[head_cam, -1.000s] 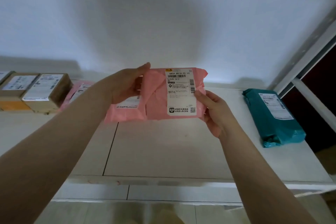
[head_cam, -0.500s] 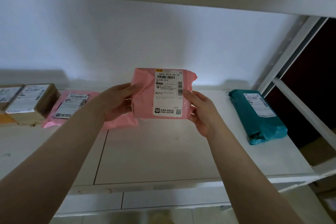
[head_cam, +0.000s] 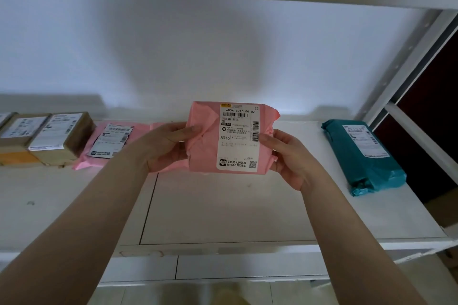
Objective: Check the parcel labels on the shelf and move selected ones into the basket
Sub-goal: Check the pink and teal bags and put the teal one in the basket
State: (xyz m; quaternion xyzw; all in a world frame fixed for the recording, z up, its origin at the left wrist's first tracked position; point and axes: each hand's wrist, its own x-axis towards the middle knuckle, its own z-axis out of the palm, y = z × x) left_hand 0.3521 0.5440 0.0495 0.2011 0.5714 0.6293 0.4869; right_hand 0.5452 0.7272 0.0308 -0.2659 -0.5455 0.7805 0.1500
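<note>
**Caller:** Parcels run off the left edge: the leftmost carton (head_cam: 6, 120) is cut by the frame and only a corner shows. The two brown cartons (head_cam: 47, 137) beside it carry labels too blurred to read.

**Analyst:** And the second pink mailer (head_cam: 109, 143), lying flat on the shelf (head_cam: 223, 208), has its right end hidden behind the left hand (head_cam: 163, 147). The small print on its label cannot be made out either.

**Caller:** Front and centre, though, the pink parcel (head_cam: 233, 137) is held up off the shelf, upright, label (head_cam: 238, 136) facing the camera. "685A B016-00 02" reads clearly at the top, "B016" lower down. The finer lines are a smear.

**Analyst:** The parcel sits between the two hands. The left thumb lies across its front left edge; the left fingers go round behind, out of sight.

**Caller:** Same on the other side: the right hand (head_cam: 290, 158) pinches the right edge, thumb on the front just beside the label's side barcode, fingers tucked behind the wrapper.

**Analyst:** So both hands are closed on that one parcel, a thumb-and-fingers clamp each side, nothing else touched. How far the hidden fingers curl cannot be told.

**Caller:** Off to the right, well apart, a teal mailer (head_cam: 361, 156) lies on the shelf, its label blurred.
</note>
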